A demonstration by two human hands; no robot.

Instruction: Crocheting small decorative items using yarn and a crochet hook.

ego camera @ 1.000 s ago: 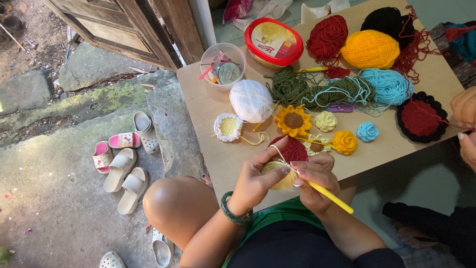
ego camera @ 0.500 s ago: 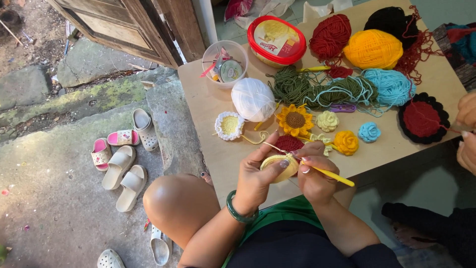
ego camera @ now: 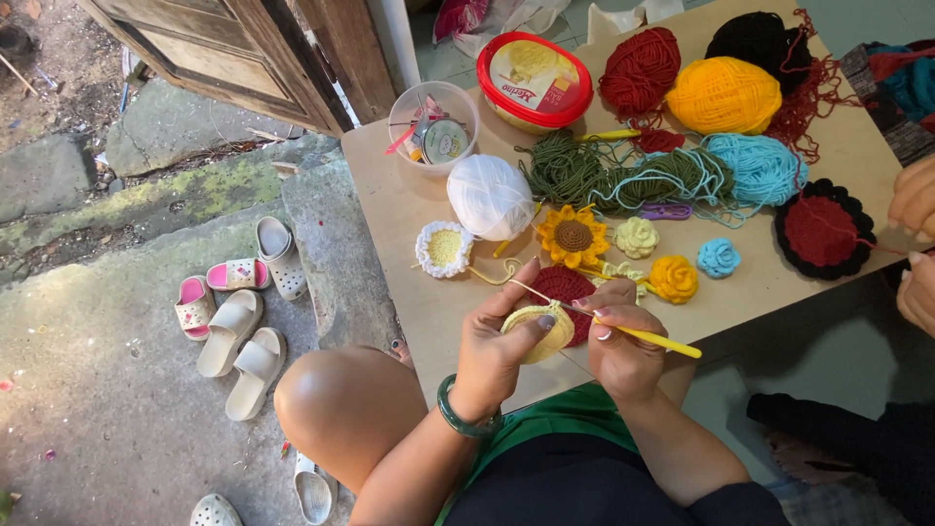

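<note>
While the left hand (ego camera: 497, 346) pinches a pale yellow crochet round (ego camera: 542, 332) between thumb and fingers, the right hand (ego camera: 623, 349) is closed on a yellow-handled crochet hook (ego camera: 651, 338) whose tip meets that round. Both hands hover close together over the near edge of the low wooden table (ego camera: 409, 253). Just beyond the round lies a dark red crochet disc (ego camera: 565, 287), then a crochet sunflower (ego camera: 572, 236) and a white yarn ball (ego camera: 490, 196). A bare knee (ego camera: 346, 409) crowds the table's near left corner; sandals (ego camera: 239, 321) sit further left.
</note>
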